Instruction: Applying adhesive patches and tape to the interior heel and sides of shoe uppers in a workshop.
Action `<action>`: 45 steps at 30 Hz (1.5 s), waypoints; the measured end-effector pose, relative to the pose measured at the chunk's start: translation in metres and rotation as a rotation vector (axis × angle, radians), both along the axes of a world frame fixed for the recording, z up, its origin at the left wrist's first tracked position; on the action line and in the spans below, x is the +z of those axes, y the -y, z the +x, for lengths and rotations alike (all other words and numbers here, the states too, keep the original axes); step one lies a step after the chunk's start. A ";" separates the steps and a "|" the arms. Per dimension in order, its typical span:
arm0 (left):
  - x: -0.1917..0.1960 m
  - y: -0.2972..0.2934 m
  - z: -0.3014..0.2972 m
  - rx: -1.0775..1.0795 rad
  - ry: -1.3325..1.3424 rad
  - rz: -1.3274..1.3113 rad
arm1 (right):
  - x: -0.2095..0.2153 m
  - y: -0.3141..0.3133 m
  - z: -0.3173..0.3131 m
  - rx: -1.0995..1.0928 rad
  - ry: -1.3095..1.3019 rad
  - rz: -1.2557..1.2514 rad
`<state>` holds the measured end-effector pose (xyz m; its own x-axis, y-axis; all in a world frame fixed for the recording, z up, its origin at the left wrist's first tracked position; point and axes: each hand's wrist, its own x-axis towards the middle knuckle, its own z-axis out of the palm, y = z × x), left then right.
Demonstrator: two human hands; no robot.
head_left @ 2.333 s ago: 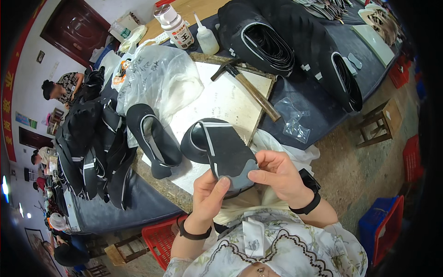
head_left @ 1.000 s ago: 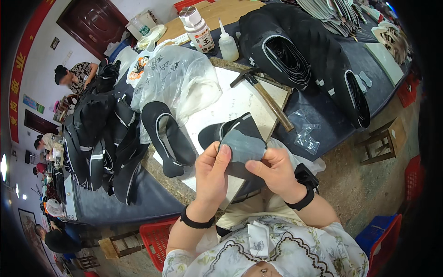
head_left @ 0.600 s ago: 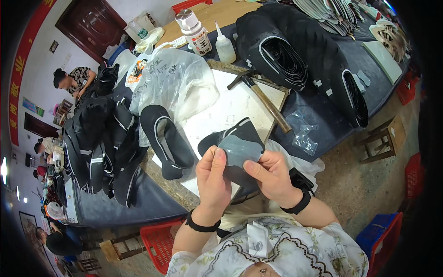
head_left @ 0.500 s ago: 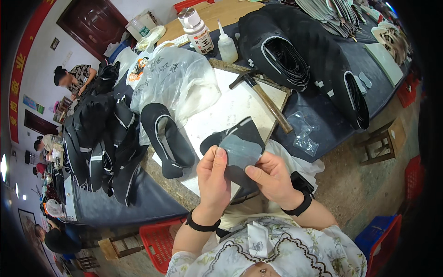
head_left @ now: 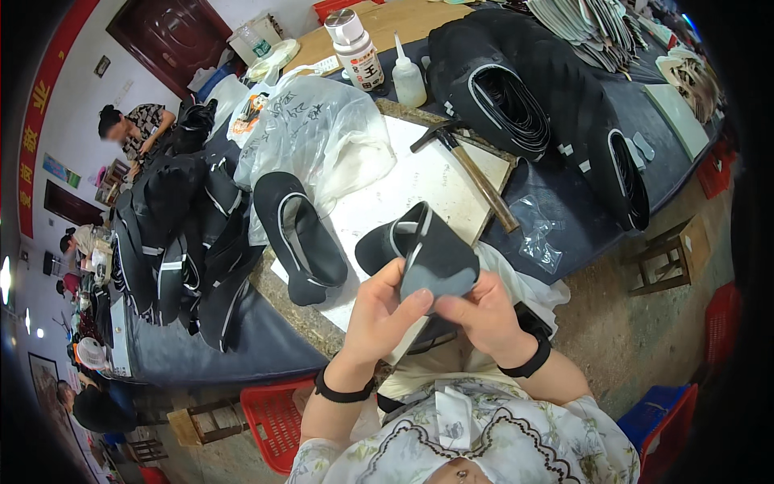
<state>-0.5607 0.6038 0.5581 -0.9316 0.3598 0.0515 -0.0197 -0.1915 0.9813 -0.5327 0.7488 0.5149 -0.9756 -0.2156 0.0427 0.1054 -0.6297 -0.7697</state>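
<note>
Between my two hands is a black fabric shoe upper (head_left: pixel 439 246) with light piping along its rim. It is bent into a curve, and a smooth grey stiffener piece (head_left: pixel 442 281) lies against its near end. My left hand (head_left: pixel 387 315) pinches the near left side, thumb on the grey piece. My right hand (head_left: pixel 488 319) grips the near right side, its thumb close to the left one. Fingers behind the upper are hidden. Left of my hands, a second black shoe upper (head_left: pixel 324 262) rests on the white board (head_left: pixel 427 157) with its opening facing up.
A hammer (head_left: pixel 485 192) lies across the board's right side. Behind are a clear plastic bag (head_left: pixel 322 133), a squeeze bottle (head_left: pixel 409 85) and a white canister (head_left: pixel 356 60). Black uppers are heaped left (head_left: pixel 173 218) and stacked right (head_left: pixel 516 105). A red plastic chair (head_left: pixel 270 423) stands below the table.
The upper has been turned and bent, so its piped rim now shows. The grey piece, earlier flat and broad, is now curved with the upper. My thumbs have come closer together.
</note>
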 end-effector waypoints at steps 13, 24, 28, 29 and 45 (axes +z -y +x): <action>-0.014 -0.009 0.005 0.280 -0.250 -0.225 | -0.011 -0.003 0.000 -0.015 0.128 -0.314; 0.026 0.054 0.067 -0.331 -0.991 -1.118 | 0.044 -0.011 -0.070 0.276 -0.045 -0.088; 0.026 0.084 0.075 0.098 -0.833 -1.583 | 0.035 0.037 -0.109 0.377 -0.035 -0.107; 0.017 0.091 0.073 0.244 -0.816 -1.635 | 0.021 0.055 -0.121 0.381 -0.002 -0.131; 0.006 0.102 0.013 -0.160 -0.914 -1.334 | 0.007 0.124 -0.160 0.221 -0.647 1.497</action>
<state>-0.5475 0.5020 0.5641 -0.7176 0.6851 0.1254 0.6965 0.7050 0.1340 -0.6932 0.6248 0.5219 -0.8263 -0.5615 0.0441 -0.4745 0.6519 -0.5915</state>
